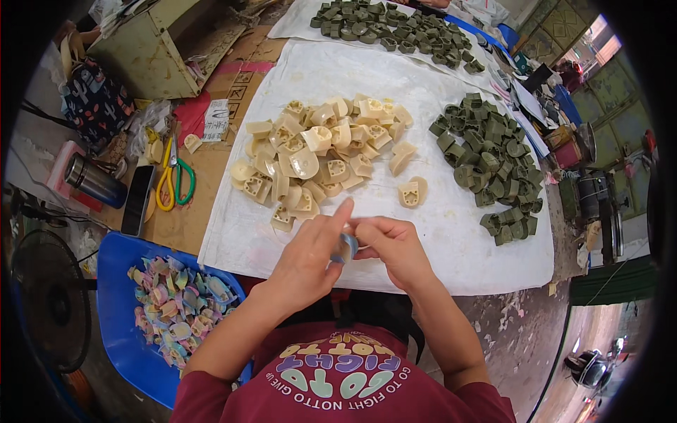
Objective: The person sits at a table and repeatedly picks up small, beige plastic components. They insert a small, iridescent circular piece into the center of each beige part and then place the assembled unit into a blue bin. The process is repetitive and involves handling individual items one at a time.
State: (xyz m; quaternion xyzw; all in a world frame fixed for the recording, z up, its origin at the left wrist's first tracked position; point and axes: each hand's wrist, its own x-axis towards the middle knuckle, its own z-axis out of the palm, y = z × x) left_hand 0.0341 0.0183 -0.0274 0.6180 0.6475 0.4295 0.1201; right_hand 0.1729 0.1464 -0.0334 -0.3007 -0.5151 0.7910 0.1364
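Note:
A small, shiny pale-blue piece [343, 249] is between my two hands, just above the near edge of the white cloth. My left hand [305, 259] grips it from the left, with the index finger stretched up past it. From the right, my right hand [396, 248] pinches at the piece's edge; its fingertips partly cover what they grip. Just beyond my hands lies a heap of cream-coloured molded pieces [305, 163], rounded with hollow sockets. Two cream pieces sit apart at the heap's right, the nearer one [411, 192] close to my right hand.
Dark green molded pieces [486, 158] form a pile at the right, with another [395, 28] at the far end. A blue tub [116, 310] of pastel pieces stands lower left. Scissors [171, 173], a phone [138, 201] and a steel flask [95, 180] lie left; a fan [49, 299] stands nearby.

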